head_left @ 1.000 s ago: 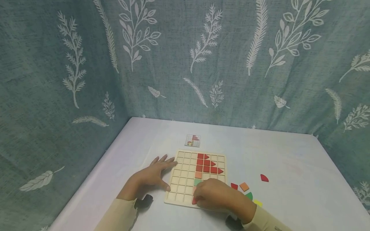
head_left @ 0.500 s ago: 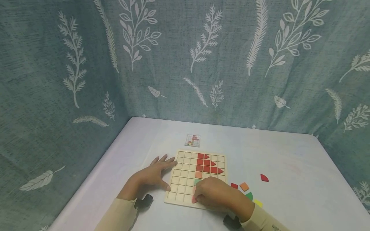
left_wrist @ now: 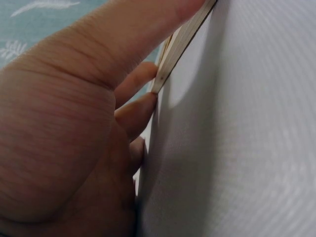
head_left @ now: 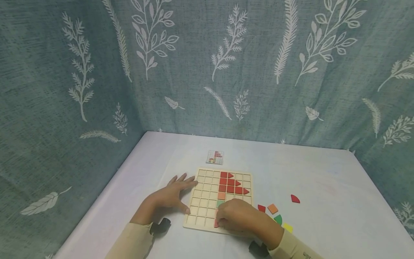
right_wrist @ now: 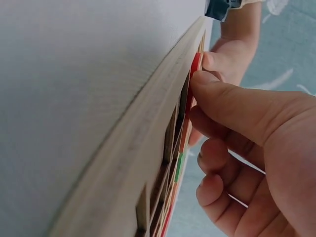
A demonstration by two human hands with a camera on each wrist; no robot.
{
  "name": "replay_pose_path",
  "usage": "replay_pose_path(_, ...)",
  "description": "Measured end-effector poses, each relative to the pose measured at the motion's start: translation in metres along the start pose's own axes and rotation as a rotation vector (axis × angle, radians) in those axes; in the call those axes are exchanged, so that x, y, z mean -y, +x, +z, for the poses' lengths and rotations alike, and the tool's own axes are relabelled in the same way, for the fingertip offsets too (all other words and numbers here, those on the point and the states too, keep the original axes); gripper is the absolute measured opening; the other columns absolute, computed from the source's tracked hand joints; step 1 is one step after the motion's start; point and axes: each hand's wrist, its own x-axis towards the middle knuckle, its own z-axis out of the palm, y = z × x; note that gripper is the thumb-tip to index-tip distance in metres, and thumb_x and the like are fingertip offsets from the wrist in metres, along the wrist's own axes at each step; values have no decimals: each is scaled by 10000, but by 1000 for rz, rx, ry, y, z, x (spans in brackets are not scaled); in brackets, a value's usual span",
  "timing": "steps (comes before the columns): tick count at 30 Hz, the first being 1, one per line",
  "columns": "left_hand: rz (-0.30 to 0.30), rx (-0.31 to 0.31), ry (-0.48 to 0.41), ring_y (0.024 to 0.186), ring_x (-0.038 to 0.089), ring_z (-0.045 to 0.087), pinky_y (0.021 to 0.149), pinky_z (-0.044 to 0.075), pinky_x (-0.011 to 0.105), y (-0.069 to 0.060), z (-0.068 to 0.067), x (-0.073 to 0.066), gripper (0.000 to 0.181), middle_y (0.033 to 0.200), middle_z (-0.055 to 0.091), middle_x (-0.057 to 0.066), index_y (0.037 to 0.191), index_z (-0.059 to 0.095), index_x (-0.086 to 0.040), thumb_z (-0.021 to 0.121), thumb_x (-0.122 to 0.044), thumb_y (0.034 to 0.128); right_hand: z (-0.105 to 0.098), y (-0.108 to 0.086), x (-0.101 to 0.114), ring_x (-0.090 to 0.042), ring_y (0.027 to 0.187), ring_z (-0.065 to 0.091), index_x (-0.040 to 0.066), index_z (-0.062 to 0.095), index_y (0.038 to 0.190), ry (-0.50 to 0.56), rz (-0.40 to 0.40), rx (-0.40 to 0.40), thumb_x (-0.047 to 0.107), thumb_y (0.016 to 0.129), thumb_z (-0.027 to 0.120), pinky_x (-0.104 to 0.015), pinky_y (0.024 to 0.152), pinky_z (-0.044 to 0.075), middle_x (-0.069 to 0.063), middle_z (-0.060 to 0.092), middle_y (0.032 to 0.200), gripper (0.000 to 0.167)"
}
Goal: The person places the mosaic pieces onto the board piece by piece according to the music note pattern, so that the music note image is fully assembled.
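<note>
A pale wooden grid board (head_left: pixel 200 208) lies on the table, with a column of coloured tiles and red rows in its cells. My left hand (head_left: pixel 173 194) has its fingers spread along the board's left edge; in the left wrist view the thumb and fingertips touch the wooden rim (left_wrist: pixel 173 57). At the column's near end my right hand (head_left: pixel 237 216) pinches a red tile (right_wrist: pixel 195 63) between thumb and index finger, partly covering it. Beyond that tile, a green tile (head_left: pixel 220 203) and an orange tile (head_left: pixel 221 195) sit in the column.
A small pattern card (head_left: pixel 215 157) lies behind the board. Loose tiles lie to the right: an orange square (head_left: pixel 272 208), a green piece (head_left: pixel 278 219), a yellow one (head_left: pixel 287 227), and red pieces, one a quarter circle (head_left: pixel 295 198) farther off. A patterned curtain (head_left: pixel 194 72) surrounds the table.
My right hand shifts very slightly at the red tile, its wrist edging left. The left hand stays on the board's edge. The whole head view moves a little.
</note>
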Motion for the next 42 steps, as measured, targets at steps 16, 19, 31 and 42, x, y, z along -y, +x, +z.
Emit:
replay_pose_path(16, -12, 5, -12, 1480, 266, 6, 1162, -62, 506, 0, 0, -1, 1144, 1587, 250, -11, 1502, 398, -250, 841, -623, 515, -10, -18, -21, 19, 614, 381, 241, 640, 699, 55, 12, -96, 109, 838, 739, -111, 573, 369, 203, 456, 674, 215)
replay_pose_path(19, -11, 4, -10, 1481, 263, 5, 1162, -63, 505, 0, -1, -1, 1142, 1587, 249, -16, 1503, 397, -252, 843, -618, 517, -14, -26, -29, 5, 600, 400, 231, 661, 707, 48, 66, -69, 104, 825, 737, -138, 572, 395, 204, 474, 670, 190)
replay_pose_path(31, -1, -5, -5, 1480, 269, 9, 1161, -61, 506, 0, 0, 0, 1154, 1586, 250, -9, 1503, 397, -242, 836, -634, 510, -29, -62, -54, 12, 653, 472, 189, 739, 822, 49, 213, -7, 131, 835, 754, -255, 680, 524, 207, 545, 737, 62)
replay_pose_path(42, 12, -7, -16, 1479, 281, 11, 1160, -58, 510, 0, -2, -1, 1143, 1585, 252, 2, 1503, 399, -234, 836, -627, 522, -43, -91, -73, -2, 620, 451, 206, 724, 785, 34, 349, 3, 125, 823, 751, -231, 590, 486, 217, 513, 704, 93)
